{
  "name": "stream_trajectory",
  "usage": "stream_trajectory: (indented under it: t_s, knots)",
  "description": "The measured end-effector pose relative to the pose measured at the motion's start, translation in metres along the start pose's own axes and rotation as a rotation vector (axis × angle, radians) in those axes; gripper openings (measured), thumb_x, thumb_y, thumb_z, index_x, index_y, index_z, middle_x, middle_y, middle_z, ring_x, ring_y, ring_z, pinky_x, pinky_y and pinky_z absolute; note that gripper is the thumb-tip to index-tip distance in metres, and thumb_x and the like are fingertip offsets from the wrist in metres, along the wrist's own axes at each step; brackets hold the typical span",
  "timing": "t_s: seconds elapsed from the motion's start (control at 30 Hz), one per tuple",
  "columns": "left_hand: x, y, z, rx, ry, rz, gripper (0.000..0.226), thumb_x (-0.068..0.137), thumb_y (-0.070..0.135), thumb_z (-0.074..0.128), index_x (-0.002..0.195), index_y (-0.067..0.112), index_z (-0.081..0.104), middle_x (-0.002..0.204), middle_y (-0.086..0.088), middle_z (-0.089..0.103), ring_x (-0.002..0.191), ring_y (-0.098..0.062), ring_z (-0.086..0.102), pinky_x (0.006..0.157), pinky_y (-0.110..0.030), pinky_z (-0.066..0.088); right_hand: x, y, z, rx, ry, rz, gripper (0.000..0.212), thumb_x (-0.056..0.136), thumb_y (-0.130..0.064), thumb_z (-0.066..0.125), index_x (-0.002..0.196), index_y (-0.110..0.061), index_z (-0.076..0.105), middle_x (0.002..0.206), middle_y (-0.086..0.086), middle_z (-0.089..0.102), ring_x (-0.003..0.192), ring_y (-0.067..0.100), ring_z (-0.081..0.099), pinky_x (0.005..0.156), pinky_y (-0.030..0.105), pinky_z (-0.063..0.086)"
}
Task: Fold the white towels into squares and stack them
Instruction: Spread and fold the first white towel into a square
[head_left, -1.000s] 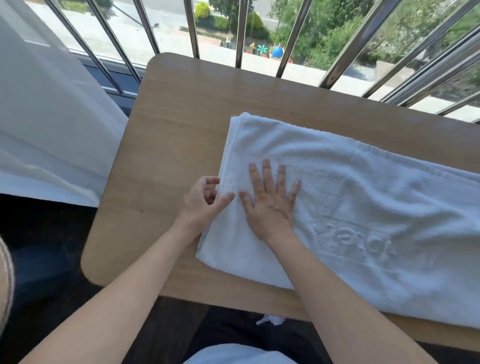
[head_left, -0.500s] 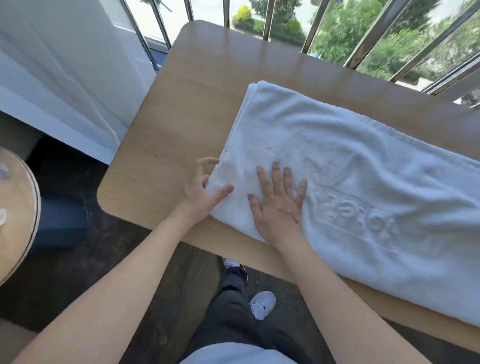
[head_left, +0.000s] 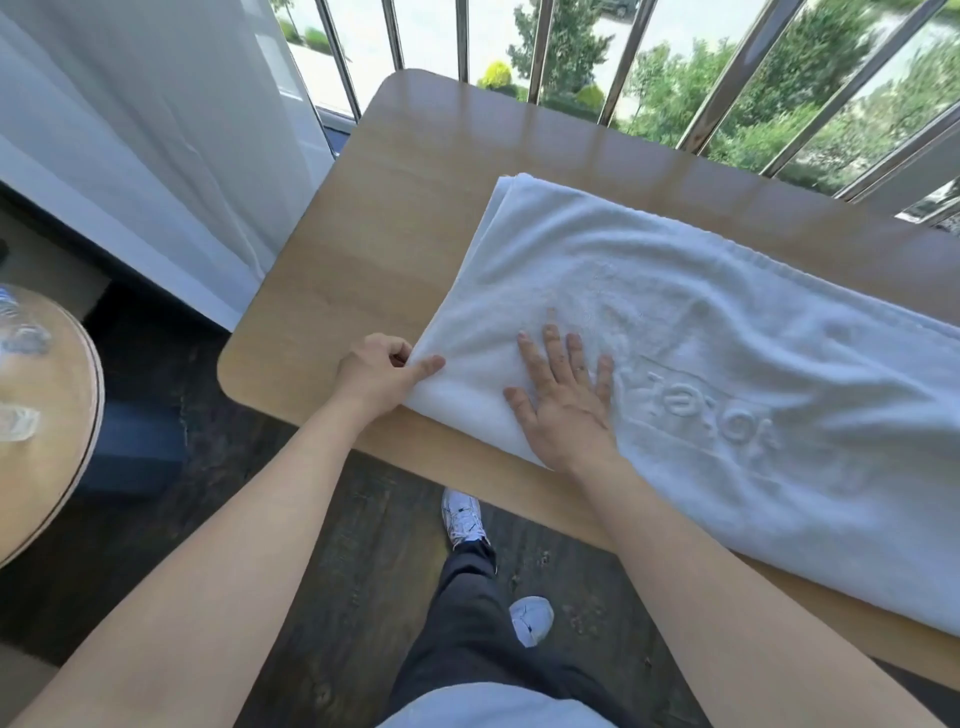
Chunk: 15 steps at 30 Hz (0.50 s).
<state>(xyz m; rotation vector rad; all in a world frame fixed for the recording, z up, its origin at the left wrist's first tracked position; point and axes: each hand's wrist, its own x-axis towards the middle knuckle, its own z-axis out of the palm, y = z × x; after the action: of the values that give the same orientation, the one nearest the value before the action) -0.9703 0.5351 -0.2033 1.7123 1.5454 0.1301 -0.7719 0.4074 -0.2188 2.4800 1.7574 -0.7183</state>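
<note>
Loosely oblong, plush embossed towel (head_left: 727, 322)

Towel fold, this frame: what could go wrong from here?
1. The left hand pinches only the near corner of the towel. Its stacked layers, visible at the far corner, may separate when lifted.
2. The towel's near edge runs close to the table edge, so a pull could drag it off.

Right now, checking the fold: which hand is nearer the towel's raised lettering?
Right. The right hand lies flat beside the lettering; the left hand pinches the towel's end edge.
</note>
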Motion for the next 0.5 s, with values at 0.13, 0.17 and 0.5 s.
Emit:
stream_trajectory:
  t_s: [0.13, 0.17, 0.5]
  knots:
    - [-0.003, -0.001, 0.005, -0.069, 0.018, -0.003, 0.049, 0.081, 0.057, 0.075, 0.072, 0.011, 0.062, 0.078, 0.007, 0.056, 0.068, -0.009, 0.051, 0.056, -0.025, 0.034, -0.002, 0.005, 0.003, -0.039, 0.020, -0.016, 0.064, 0.102, -0.059, 0.012, 0.155, -0.042, -0.020, 0.164, -0.010, -0.025, 0.150, 0.015, -0.027, 0.118, 0.049, -0.021]
    - [-0.004, -0.002, 0.005, -0.071, 0.029, -0.001, 0.049, 0.081, 0.056, 0.075, 0.075, 0.009, 0.064, 0.079, 0.006, 0.056, 0.068, -0.008, 0.051, 0.056, -0.024, 0.035, -0.003, 0.006, 0.004, -0.046, 0.029, -0.019, 0.064, 0.101, -0.060, 0.011, 0.155, -0.042, -0.019, 0.164, -0.010, -0.025, 0.150, 0.014, -0.027, 0.118, 0.049, -0.021]
    - [-0.002, 0.027, 0.027, 0.035, 0.229, 0.358, 0.049, 0.074, 0.041, 0.086, 0.116, 0.027, 0.063, 0.124, 0.006, 0.057, 0.117, -0.020, 0.043, 0.098, -0.034, 0.036, -0.012, 0.020, 0.004, 0.037, 0.124, 0.108, 0.062, 0.105, -0.052, 0.016, 0.157, -0.034, -0.013, 0.165, -0.006, -0.022, 0.150, 0.016, -0.027, 0.122, 0.044, -0.016]
